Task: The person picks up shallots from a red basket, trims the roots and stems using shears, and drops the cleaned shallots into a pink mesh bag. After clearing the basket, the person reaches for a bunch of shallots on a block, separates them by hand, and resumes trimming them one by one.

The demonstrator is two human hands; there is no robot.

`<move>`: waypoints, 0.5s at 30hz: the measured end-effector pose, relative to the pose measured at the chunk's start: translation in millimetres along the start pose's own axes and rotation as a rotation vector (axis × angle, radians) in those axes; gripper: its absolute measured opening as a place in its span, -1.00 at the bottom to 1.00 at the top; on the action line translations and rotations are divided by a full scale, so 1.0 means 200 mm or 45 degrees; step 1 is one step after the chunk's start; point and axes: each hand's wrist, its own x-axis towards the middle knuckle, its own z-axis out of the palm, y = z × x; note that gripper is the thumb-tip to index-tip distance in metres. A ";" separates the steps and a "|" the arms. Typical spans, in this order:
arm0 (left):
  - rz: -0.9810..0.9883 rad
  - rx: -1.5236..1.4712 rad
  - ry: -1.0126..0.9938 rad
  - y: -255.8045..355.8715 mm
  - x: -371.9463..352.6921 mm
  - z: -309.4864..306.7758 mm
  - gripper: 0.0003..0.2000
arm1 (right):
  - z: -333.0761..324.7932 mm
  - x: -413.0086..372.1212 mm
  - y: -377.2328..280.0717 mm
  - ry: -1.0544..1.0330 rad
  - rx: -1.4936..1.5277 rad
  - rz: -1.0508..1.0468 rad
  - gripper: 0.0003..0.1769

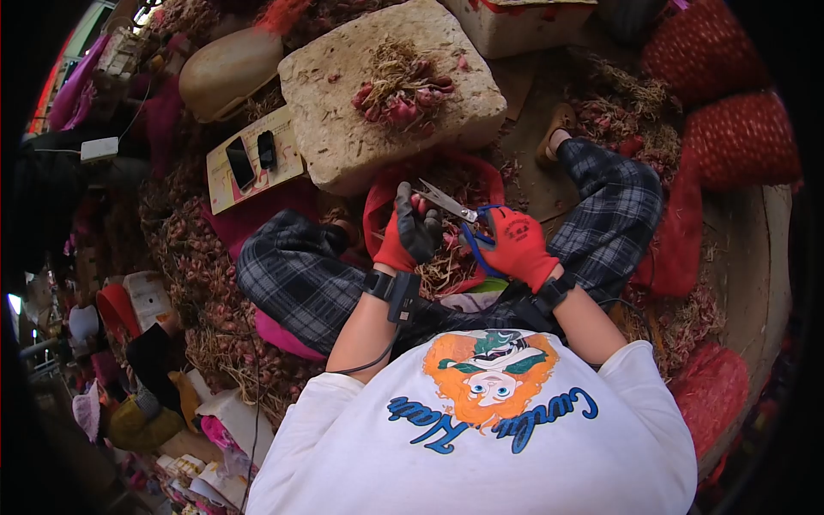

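My right hand (512, 245), in a red work glove, grips a pair of scissors (452, 206) with blue handles. The blades are parted and point up and left, toward my other hand. My left hand (407, 230), in a red glove with a dark coated palm, is closed around a shallot (418, 204); only a little pink skin shows between the fingers. Under both hands, between my knees, a red-rimmed container (491, 178) holds shallots and dry trimmings. Ahead, a bunch of shallots (402, 105) with dried stems lies on a pale foam block (326, 86).
A board (218, 178) to the left carries a dark phone (240, 163) and a small black device (267, 150). Heaped shallots (202, 283) spread along my left side. Full red mesh sacks (742, 142) stand at the far right. A second foam box (524, 30) sits behind.
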 end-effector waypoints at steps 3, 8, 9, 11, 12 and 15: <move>-0.197 -0.213 -0.245 0.05 0.05 -0.06 -0.70 | 0.00 0.00 0.02 0.004 0.000 -0.021 -0.47; 0.010 -0.003 -0.018 0.03 0.10 -0.10 -0.67 | 0.02 0.00 0.01 0.019 -0.075 -0.060 -0.44; -0.009 0.016 -0.081 0.03 0.08 -0.07 -0.67 | 0.02 0.00 0.02 0.028 -0.086 -0.070 -0.44; -0.067 0.042 0.023 0.03 0.02 -0.01 -0.68 | 0.02 0.01 0.01 -0.085 -0.084 -0.008 -0.43; -0.096 0.055 0.075 0.03 -0.01 0.02 -0.68 | -0.01 0.02 -0.01 -0.204 -0.072 0.066 -0.42; -0.079 0.092 0.034 0.02 -0.01 0.02 -0.71 | -0.02 0.02 0.00 -0.343 0.022 0.148 -0.43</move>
